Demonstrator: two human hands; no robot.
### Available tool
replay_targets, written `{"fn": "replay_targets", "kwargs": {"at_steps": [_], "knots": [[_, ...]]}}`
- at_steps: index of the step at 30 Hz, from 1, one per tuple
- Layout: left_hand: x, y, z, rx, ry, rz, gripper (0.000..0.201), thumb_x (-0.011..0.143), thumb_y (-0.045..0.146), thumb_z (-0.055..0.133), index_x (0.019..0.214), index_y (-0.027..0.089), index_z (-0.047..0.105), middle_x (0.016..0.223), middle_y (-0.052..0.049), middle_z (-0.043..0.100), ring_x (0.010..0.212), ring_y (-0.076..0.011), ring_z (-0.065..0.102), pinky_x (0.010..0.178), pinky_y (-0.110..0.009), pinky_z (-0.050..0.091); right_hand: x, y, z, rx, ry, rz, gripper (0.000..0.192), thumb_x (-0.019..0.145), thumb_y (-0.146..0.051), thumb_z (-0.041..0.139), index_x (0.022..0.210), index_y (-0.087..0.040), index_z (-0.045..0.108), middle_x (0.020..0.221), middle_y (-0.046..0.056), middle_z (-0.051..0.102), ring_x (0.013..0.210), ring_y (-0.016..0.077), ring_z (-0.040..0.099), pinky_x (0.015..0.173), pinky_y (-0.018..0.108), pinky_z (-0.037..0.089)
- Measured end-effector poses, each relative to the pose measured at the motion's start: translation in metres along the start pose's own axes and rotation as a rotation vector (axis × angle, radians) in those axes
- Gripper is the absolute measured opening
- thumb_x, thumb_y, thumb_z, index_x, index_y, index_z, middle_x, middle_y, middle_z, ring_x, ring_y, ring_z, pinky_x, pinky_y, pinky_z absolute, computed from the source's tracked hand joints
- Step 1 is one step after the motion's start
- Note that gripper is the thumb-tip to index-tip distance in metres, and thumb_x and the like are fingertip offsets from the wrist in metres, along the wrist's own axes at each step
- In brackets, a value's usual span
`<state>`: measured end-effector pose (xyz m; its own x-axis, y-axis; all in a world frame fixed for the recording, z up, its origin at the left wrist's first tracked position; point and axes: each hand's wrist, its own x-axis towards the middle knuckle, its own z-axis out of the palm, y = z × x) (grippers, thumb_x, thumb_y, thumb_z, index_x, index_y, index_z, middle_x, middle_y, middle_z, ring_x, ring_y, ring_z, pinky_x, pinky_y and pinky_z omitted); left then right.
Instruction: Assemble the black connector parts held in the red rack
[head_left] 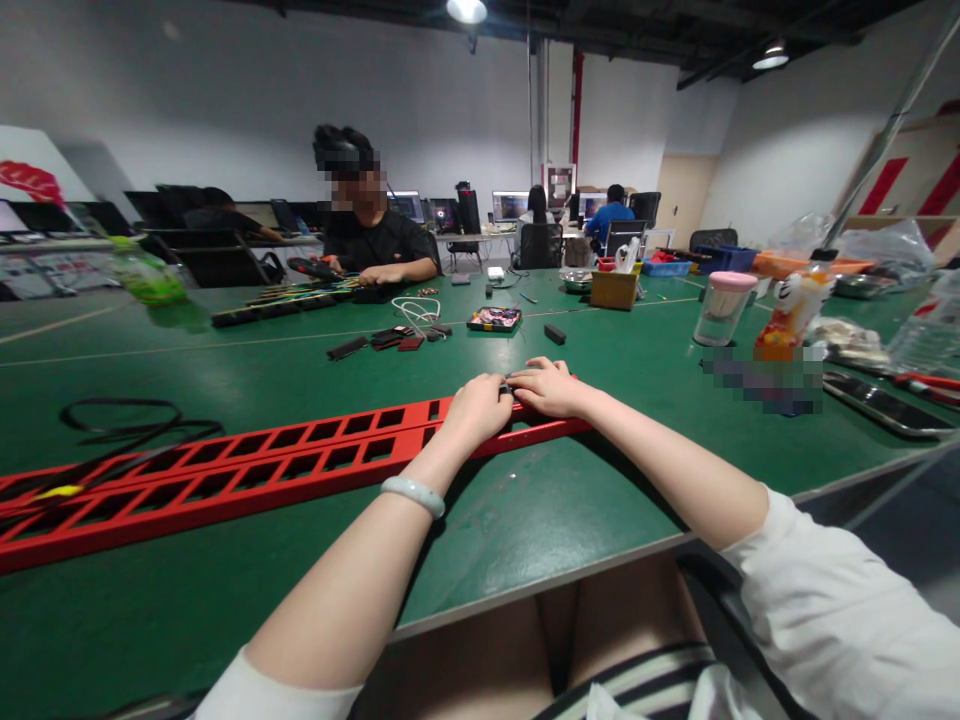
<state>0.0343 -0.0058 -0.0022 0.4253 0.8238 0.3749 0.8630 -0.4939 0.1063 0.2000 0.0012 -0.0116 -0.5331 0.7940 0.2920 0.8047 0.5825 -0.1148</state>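
Our left hand [480,408] and right hand [551,387]: fingers curled onto red slotted rail [247,468], possibly pinching a small dark part.

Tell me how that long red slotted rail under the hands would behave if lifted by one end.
The red slotted rail looks like rigid metal, so probably stiff. Its length suggests awkward, end-heavy leverage. Lying flat on the green table, it likely slides rather than rolls.

Even, fairly bright indoor light comes from ceiling lamps [466,10] overhead — one glares white at the top edge. The green surface [225,350] shows a soft sheen and faint shadows under the forearms. Straight lines bow toward the edges — wide-lens distortion. Things far beyond the lamps look soft, slightly blurred.
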Motion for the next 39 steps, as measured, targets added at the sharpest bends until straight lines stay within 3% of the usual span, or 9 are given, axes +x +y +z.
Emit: {"fn": "replay_targets", "kwargs": {"at_steps": [8,12,16,20,25,29,35,39], "knots": [[0.002,0.001,-0.001,-0.005,-0.015,-0.005,0.027,0.078,0.027,0.04,0.096,0.016,0.059,0.096,-0.007,0.061,0.091,-0.0195,0.056,0.082,-0.029,0.042,0.012,-0.007,0.001,-0.097,-0.037,0.045,0.043,0.087,-0.044,0.023,0.116,-0.027,0.049,0.108,0.01,0.055,0.109,0.0283,0.034,0.083,0.049,0.028],[0.002,0.0,0.0,-0.006,-0.007,-0.01,0.028,0.078,0.027,0.04,0.098,0.016,0.057,0.098,-0.008,0.061,0.092,-0.0196,0.056,0.083,-0.029,0.042,0.014,-0.01,0.002,-0.097,0.014,0.054,0.038,0.087,-0.04,0.027,0.113,-0.026,0.051,0.107,0.01,0.054,0.106,0.027,0.036,0.083,0.047,0.029],[0.001,-0.001,0.001,0.012,0.012,-0.007,0.031,0.078,0.024,0.041,0.103,0.015,0.055,0.099,-0.009,0.061,0.093,-0.0204,0.056,0.083,-0.029,0.042,0.011,-0.007,0.001,0.017,0.191,0.055,0.03,0.085,-0.029,0.036,0.107,-0.022,0.055,0.101,0.009,0.055,0.099,0.0214,0.043,0.083,0.037,0.032],[0.001,-0.005,-0.001,0.023,-0.008,0.026,0.031,0.078,0.026,0.04,0.103,0.015,0.056,0.099,-0.009,0.061,0.092,-0.0211,0.056,0.081,-0.029,0.042,0.004,-0.004,-0.001,0.215,0.282,0.003,0.025,0.083,-0.019,0.039,0.1,-0.017,0.058,0.088,0.006,0.056,0.079,0.0137,0.05,0.073,0.024,0.037],[-0.002,-0.019,-0.014,-0.059,-0.141,0.203,0.032,0.08,0.027,0.039,0.106,0.019,0.056,0.102,-0.005,0.061,0.094,-0.019,0.056,0.083,-0.028,0.041,-0.007,-0.014,-0.007,0.35,0.31,-0.035,0.029,0.079,-0.014,0.043,0.104,-0.018,0.056,0.09,0.004,0.058,0.078,0.0125,0.051,0.074,0.023,0.039],[-0.005,-0.024,-0.023,-0.1,-0.153,0.214,0.032,0.079,0.03,0.041,0.104,0.019,0.057,0.101,-0.005,0.062,0.093,-0.0193,0.056,0.082,-0.026,0.041,-0.01,-0.025,-0.01,0.418,0.355,0.011,0.041,0.077,-0.01,0.041,0.117,-0.018,0.048,0.097,0.006,0.057,0.085,0.013,0.05,0.079,0.025,0.039],[-0.006,-0.023,-0.022,-0.146,-0.151,0.225,0.032,0.079,0.034,0.041,0.099,0.018,0.06,0.096,-0.006,0.063,0.087,-0.0205,0.058,0.075,-0.027,0.042,-0.011,-0.031,-0.007,0.534,0.387,0.043,0.035,0.073,-0.019,0.052,0.108,-0.018,0.051,0.098,0.005,0.054,0.083,0.0125,0.051,0.073,0.025,0.042],[-0.004,-0.027,-0.019,-0.16,-0.14,0.241,0.033,0.078,0.036,0.042,0.099,0.018,0.06,0.097,-0.006,0.063,0.088,-0.0212,0.057,0.074,-0.026,0.042,-0.013,-0.033,-0.005,0.607,0.288,0.057,0.041,0.068,-0.035,0.061,0.103,-0.016,0.05,0.084,0.002,0.057,0.065,0.0109,0.053,0.059,0.023,0.042]]}}
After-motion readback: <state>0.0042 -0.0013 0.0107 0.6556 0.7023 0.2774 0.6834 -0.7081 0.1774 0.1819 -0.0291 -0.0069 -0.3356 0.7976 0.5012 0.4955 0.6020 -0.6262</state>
